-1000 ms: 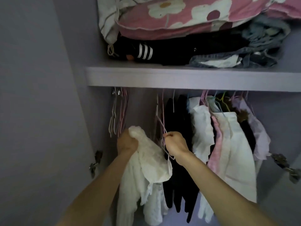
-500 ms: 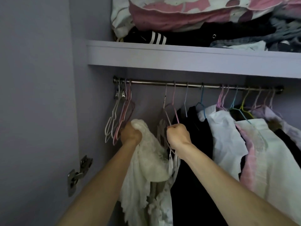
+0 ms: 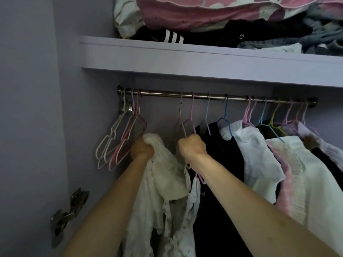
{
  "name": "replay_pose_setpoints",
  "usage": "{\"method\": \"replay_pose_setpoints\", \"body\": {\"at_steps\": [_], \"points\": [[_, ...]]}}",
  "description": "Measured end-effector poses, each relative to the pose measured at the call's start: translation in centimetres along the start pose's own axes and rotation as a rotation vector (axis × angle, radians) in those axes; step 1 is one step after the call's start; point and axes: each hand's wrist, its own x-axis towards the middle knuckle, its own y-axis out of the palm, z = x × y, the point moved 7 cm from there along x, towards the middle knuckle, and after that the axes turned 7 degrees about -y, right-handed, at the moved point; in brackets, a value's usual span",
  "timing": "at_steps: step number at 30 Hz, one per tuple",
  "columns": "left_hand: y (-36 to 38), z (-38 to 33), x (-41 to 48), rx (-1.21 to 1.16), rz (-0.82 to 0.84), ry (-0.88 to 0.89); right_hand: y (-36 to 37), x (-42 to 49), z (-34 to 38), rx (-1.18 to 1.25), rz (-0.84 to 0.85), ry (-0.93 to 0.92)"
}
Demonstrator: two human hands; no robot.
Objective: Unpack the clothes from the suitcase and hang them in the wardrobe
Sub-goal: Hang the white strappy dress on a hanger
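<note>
I face the open wardrobe with its metal hanging rail [image 3: 163,95]. My left hand [image 3: 142,148] grips the bunched top of a cream white garment [image 3: 167,175], which trails down between my forearms. My right hand [image 3: 193,146] is curled round a thin pink wire hanger [image 3: 192,115] whose hook sits on the rail; the hanger's lower end pokes out below my wrist. Black, white and pink clothes [image 3: 259,158] hang on coloured hangers to the right. The suitcase is out of view.
Several empty pink and white hangers [image 3: 120,140] hang at the rail's left end. A lilac shelf [image 3: 185,58] above carries a pile of folded clothes and a pink bedding bundle [image 3: 204,19]. A door hinge [image 3: 70,210] sticks out at lower left.
The view has dropped below the shelf, so the rail now shows. Both hands have risen closer to the rail, still holding the white garment and the pink hanger.
</note>
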Motion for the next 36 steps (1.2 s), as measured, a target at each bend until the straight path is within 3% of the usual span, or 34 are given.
{"method": "replay_pose_setpoints", "body": {"at_steps": [5,13,17,21,23,26,29,31,36], "points": [[4.1,4.6,2.5,-0.039,0.219,-0.177,1.2,-0.2,-2.5,0.061,0.002,-0.022],[2.9,-0.6,-1.9,-0.357,0.386,-0.076,1.9,-1.7,-2.4,0.246,0.172,0.128],[1.2,-6.1,-4.7,-0.545,0.523,-0.109,-1.5,-2.7,0.4,-0.304,0.143,-0.155],[1.8,-8.7,-6.9,-0.430,0.747,-0.112,-5.3,-3.7,1.6,-0.540,-0.036,-0.354],[1.9,-8.8,-7.0,-0.297,0.732,-0.079,-6.9,-3.5,1.1,-0.714,-0.163,-0.394],[2.2,-8.4,-7.0,-0.261,0.641,-0.045,-7.3,-2.8,-1.0,-0.924,-0.086,-0.329],[3.2,-9.1,-8.0,-0.165,0.546,0.115,-7.7,-2.5,-2.9,-0.915,0.023,-0.268],[3.6,-9.5,-8.5,-0.131,0.526,0.132,-8.2,-2.1,-3.6,-0.798,0.047,-0.217],[5.9,-11.4,-10.4,-0.035,0.543,0.145,-10.1,-2.0,-3.7,-0.816,-0.128,-0.322]]}}
